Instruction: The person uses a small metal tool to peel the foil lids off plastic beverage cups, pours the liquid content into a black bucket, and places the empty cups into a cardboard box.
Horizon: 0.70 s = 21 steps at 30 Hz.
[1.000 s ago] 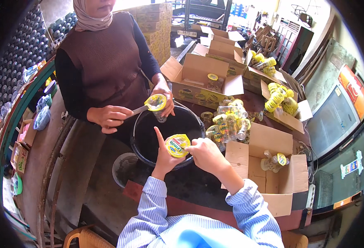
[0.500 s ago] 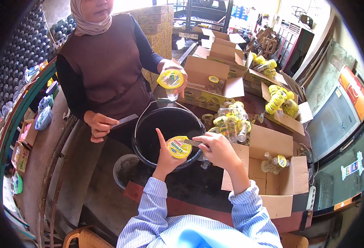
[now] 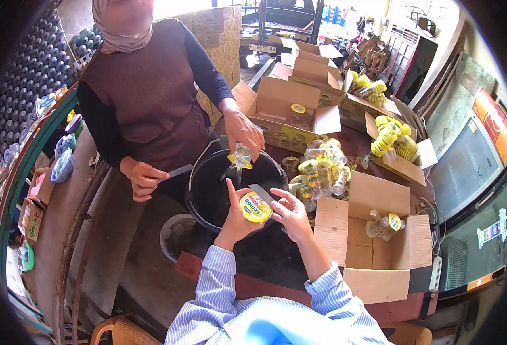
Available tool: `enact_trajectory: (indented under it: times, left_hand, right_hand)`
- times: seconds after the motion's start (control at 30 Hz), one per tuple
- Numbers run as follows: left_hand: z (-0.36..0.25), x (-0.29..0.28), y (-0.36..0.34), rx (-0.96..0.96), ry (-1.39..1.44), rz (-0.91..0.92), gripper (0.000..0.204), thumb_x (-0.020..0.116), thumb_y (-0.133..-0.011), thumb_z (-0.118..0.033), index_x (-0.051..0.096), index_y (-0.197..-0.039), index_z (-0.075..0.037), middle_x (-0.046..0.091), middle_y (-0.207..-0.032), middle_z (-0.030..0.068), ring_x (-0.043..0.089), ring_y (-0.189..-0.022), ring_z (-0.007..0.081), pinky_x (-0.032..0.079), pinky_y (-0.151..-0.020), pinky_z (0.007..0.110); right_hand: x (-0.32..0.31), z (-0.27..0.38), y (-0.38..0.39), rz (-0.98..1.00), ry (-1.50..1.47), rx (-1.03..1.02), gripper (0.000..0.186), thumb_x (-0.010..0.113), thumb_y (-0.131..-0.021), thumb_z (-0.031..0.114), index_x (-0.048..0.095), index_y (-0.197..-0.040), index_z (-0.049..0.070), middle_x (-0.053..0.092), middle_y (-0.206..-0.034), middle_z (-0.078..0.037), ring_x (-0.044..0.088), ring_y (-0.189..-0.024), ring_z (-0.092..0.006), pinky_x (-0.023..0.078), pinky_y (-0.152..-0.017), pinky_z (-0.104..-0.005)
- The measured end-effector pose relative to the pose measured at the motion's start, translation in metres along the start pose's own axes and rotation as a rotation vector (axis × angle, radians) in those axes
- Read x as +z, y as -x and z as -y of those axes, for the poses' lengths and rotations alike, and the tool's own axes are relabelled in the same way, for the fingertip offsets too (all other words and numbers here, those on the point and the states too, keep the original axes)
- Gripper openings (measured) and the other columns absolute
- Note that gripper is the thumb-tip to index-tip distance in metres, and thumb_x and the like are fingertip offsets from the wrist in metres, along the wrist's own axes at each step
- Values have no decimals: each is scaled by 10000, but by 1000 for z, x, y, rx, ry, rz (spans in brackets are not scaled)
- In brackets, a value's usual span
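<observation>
My left hand (image 3: 236,221) is wrapped round a plastic cup with a printed yellow lid (image 3: 255,207), its index finger raised. My right hand (image 3: 291,211) holds a flat metal blade (image 3: 261,193) at the lid's upper edge. Both are over the near side of a black bucket (image 3: 192,201). Across from me, a co-worker's hand (image 3: 242,126) holds a tilted yellow-rimmed cup (image 3: 240,158) over the bucket. The co-worker's other hand (image 3: 143,179) grips a second blade (image 3: 178,171) left of the bucket.
An open carton (image 3: 375,284) with some cups stands at right. Behind it are a heap of yellow-lidded cups (image 3: 322,172) and several open cartons (image 3: 282,135). A grey pail (image 3: 173,236) sits below left of the bucket. A chair (image 3: 109,330) is at the lower edge.
My right hand and blade have shifted, the blade now angled up at the lid's edge. The co-worker's cup was raised upright and is now lowered and tilted over the bucket.
</observation>
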<state>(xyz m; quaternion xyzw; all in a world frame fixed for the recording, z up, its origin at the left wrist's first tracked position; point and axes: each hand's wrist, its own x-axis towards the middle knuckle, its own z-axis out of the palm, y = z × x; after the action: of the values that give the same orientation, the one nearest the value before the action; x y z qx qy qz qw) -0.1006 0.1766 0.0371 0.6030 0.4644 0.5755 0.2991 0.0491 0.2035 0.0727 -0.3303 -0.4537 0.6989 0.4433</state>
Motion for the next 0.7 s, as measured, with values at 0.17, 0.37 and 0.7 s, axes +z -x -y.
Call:
enact_trajectory:
  times: [0.17, 0.37, 0.7]
  left_hand:
    - [3, -2, 2, 46, -353, -102, 1202, 824, -519, -91, -80, -1311, -65, 419, -1028, 116, 512, -954, 209, 371, -915, 327]
    - [5, 4, 2, 8, 60, -228, 1157, 828, -537, -86, -31, -1311, -116, 436, -1038, 111, 513, -964, 196, 412, -885, 316]
    - [0, -4, 1, 18, 255, -152, 1168, 724, -639, 20, -197, -1338, -152, 460, -1154, 166, 507, -1048, 228, 396, -922, 353]
  right_hand:
    - [6, -7, 6, -84, -120, 4, 364, 572, -827, 87, 477, -1174, 32, 555, -827, -26, 551, -771, -81, 465, -697, -223]
    - [11, -9, 10, -152, -347, 5, 308, 534, -843, 49, 471, -1143, 18, 537, -871, -47, 559, -838, -117, 484, -775, -276]
    - [26, -5, 19, -72, -364, -12, 295, 515, -847, 31, 475, -1139, 26, 537, -852, -39, 561, -849, -119, 470, -820, -288]
